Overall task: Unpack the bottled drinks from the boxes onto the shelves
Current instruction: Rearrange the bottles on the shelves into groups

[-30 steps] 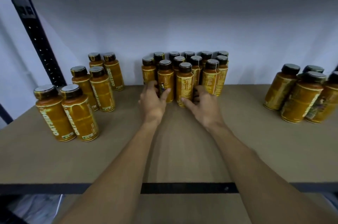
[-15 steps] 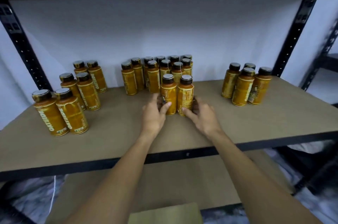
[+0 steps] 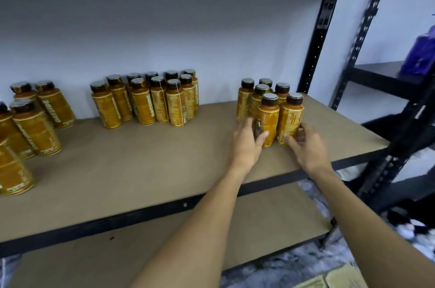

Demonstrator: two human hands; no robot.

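Observation:
Several amber bottles with dark caps stand in groups on the brown shelf (image 3: pixel 141 160). My left hand (image 3: pixel 246 144) grips one bottle (image 3: pixel 268 118), thumb across its front. My right hand (image 3: pixel 307 146) grips a second bottle (image 3: pixel 290 115) right beside it. Both bottles stand upright at the front of the right-hand group (image 3: pixel 257 92), close to the shelf's right end. A middle group (image 3: pixel 150 101) stands near the back wall. A left group (image 3: pixel 35 123) reaches the picture's left edge.
A black perforated upright (image 3: pixel 314 47) bounds the shelf on the right, with a neighbouring dark rack and a purple item (image 3: pixel 420 52) beyond. A lower brown shelf (image 3: pixel 259 229) lies beneath. A cardboard box corner (image 3: pixel 334 279) shows at the bottom right.
Both hands have carried the two front bottles from the middle group rightwards to the front of the right-hand group. The view has swung right with them.

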